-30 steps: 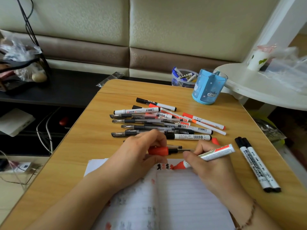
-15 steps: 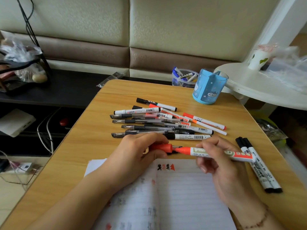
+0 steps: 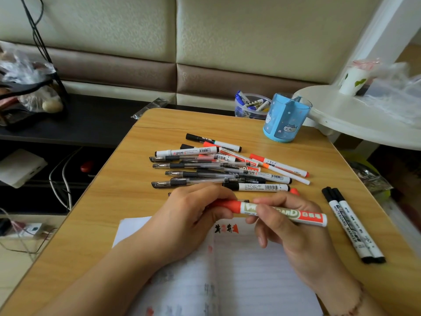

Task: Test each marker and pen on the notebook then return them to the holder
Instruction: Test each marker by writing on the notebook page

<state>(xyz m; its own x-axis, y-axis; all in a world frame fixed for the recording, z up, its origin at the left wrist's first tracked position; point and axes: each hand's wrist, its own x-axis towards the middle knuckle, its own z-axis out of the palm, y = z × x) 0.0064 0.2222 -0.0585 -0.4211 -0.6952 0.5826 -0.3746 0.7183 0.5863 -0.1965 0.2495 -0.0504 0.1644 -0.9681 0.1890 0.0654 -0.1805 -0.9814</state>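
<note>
Both forearms come in from the bottom edge and meet over the top of the open notebook (image 3: 239, 270), which lies on the wooden surface (image 3: 109, 201).

Left hand (image 3: 189, 215): back of hand up, fingers curled; the grip is clenched round the red cap end of the red whiteboard marker (image 3: 282, 213). The thumb lies along the near side of the cap.

Right hand (image 3: 289, 226): palm turned partly inward, grasping the marker's barrel, fingers wrapped over the printed label from the far side. The little finger hangs loose below.

The marker lies level, roughly crosswise, just above the notebook's top edge; its red tail end sticks out past the right hand. Cap sits flush against the barrel; whether fully seated I cannot tell.

Beyond the hands, a loose pile of pens and markers (image 3: 218, 167) lies across the middle of the surface, mostly side by side. Two black whiteboard markers (image 3: 355, 226) lie touching each other at the right, well apart from the pile. The blue holder (image 3: 284, 119) stands upright at the far right of the surface. Red and black scribbles (image 3: 226, 229) mark the page's top.
</note>
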